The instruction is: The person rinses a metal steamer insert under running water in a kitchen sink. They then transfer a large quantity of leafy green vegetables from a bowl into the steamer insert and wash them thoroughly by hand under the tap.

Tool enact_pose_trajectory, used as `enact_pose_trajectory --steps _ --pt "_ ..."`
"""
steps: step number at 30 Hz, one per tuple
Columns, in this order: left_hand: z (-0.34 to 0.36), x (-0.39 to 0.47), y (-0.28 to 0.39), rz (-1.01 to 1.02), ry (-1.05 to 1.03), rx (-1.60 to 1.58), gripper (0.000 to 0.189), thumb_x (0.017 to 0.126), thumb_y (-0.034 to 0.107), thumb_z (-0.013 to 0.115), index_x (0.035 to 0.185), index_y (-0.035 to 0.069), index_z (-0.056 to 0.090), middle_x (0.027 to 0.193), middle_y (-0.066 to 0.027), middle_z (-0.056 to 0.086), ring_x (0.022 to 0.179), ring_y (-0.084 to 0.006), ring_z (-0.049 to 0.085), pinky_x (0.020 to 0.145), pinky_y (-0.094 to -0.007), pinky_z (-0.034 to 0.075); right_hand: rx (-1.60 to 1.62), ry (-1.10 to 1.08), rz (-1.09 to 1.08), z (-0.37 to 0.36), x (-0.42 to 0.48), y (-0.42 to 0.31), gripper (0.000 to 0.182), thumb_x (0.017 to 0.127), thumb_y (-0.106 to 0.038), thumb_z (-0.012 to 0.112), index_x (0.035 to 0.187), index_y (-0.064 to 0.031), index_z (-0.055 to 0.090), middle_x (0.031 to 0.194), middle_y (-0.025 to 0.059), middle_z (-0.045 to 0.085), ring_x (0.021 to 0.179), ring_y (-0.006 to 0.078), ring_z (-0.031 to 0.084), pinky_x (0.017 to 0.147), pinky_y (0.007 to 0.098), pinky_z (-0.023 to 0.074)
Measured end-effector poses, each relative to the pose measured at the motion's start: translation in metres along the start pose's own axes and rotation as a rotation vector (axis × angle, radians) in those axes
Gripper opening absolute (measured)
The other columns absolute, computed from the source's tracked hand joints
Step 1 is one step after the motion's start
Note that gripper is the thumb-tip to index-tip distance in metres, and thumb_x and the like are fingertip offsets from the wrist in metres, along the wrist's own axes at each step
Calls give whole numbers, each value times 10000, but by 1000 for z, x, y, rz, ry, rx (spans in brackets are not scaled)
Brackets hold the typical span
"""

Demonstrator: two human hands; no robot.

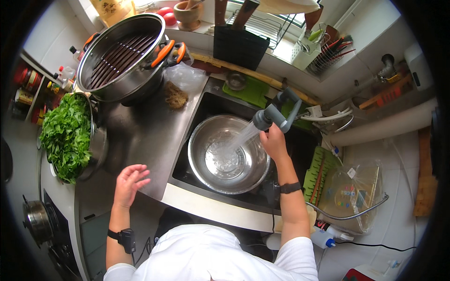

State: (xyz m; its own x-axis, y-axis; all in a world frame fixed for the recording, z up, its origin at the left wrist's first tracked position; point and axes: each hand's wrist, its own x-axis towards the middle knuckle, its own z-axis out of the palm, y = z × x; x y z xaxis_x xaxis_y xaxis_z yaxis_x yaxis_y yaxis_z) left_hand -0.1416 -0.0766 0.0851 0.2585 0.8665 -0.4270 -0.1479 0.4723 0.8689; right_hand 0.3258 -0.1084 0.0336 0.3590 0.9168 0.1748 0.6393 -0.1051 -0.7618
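Water sprays from a grey faucet (272,114) down into a round stainless steel basin (228,154), which stands in the dark sink (186,161). My right hand (274,140) is raised against the underside of the faucet head, its fingers partly hidden; whether they grip it cannot be made out. Over the counter's front edge, left of the sink, my left hand (130,182) hovers with its fingers apart and nothing in it. Leafy greens (66,137) are heaped in a metal pot (96,154) on the far left.
A large steamer pot (119,84) with orange-trimmed handles stands at the back left, near a brown sponge-like clump (175,95) and a plastic bag (184,75). Behind the sink are a knife block (240,45) and a green mat (246,91). A flexible metal hose (351,217) curves at right.
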Motion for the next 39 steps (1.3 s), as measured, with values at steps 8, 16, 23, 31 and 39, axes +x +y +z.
enact_pose_trajectory --steps 8,16,23,31,39 --pt "-113 -27 -7 -55 105 -33 221 923 144 571 1093 4 575 1073 -124 620 985 -232 627 798 -381 557 -126 86 5 10 -2 -19 448 757 -39 600 1190 23 506 1151 216 538 1039 352 563 873 385 456" --pt "-241 -63 16 -21 284 -66 234 910 98 545 1117 -9 571 1103 -141 609 1015 -251 614 824 -390 549 -331 -82 121 61 -45 -105 302 780 -136 664 1033 22 616 1109 202 605 1104 347 541 965 399 417" --pt "-323 -76 32 220 680 -203 348 949 224 531 1233 25 499 1155 -95 556 985 -211 585 803 -352 521 242 -368 -16 211 -11 -279 318 860 -135 649 1134 14 584 1149 141 614 1065 238 590 850 330 496" --pt "-355 -27 77 461 663 -69 556 950 323 555 1373 4 387 1394 -118 416 1265 -204 412 1036 -323 337 371 -345 154 301 15 -337 622 898 -276 620 1341 66 349 1286 215 489 1087 266 563 850 355 502" --pt "-324 -44 133 916 676 660 908 787 468 706 1412 -31 277 1453 -218 309 1359 -308 296 1108 -403 241 -66 -240 -351 256 -17 -406 846 773 -303 747 1396 37 287 1430 271 318 1335 382 319 1091 409 281"
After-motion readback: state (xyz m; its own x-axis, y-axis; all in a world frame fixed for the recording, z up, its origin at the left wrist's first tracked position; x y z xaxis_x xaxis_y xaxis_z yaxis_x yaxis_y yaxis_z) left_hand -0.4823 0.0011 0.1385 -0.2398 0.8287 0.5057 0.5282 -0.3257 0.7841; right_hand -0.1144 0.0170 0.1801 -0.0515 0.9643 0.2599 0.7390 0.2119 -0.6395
